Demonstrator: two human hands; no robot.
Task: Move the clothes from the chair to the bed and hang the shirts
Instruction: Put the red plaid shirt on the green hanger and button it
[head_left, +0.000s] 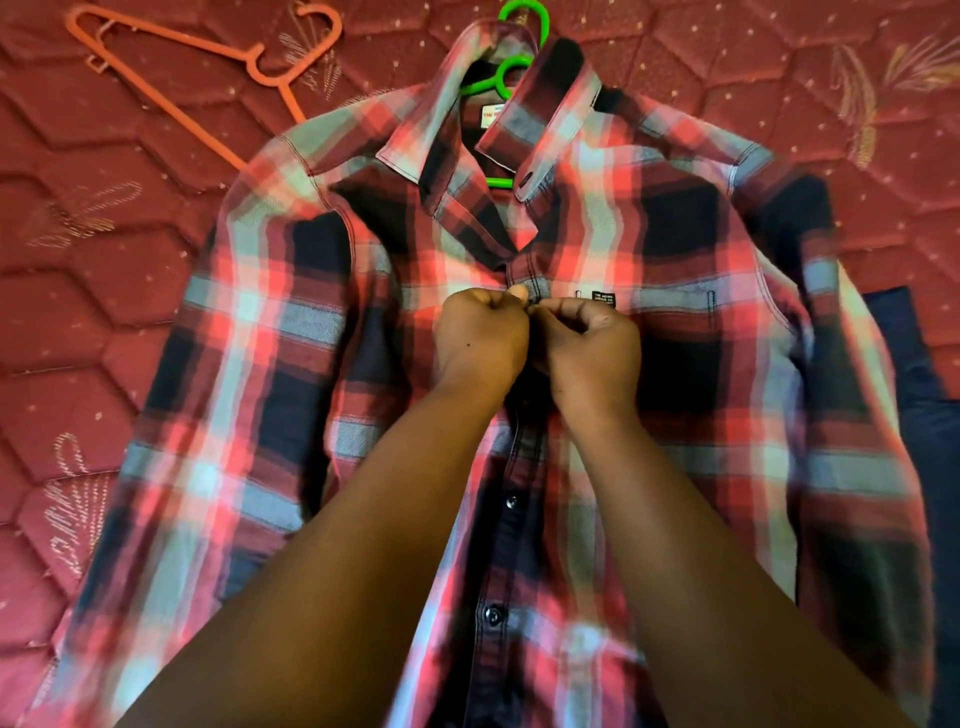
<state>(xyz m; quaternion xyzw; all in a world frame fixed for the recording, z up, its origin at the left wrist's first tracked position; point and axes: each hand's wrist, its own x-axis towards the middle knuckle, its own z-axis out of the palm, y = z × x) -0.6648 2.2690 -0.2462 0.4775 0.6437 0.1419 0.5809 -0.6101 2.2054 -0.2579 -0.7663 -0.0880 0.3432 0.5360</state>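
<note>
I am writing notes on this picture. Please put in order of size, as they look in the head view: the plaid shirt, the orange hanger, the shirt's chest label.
1. plaid shirt, largest by far.
2. orange hanger; partly under the shirt, so only its visible part counts.
3. chest label, smallest.

A small black tag (604, 301), sewn at the top edge of the chest pocket of the plaid shirt (322, 332), is printed in white: "THE INDIAN GARAGE CO". A pale neck label (490, 115) inside the collar carries red lettering, too small and blurred to be read.
</note>
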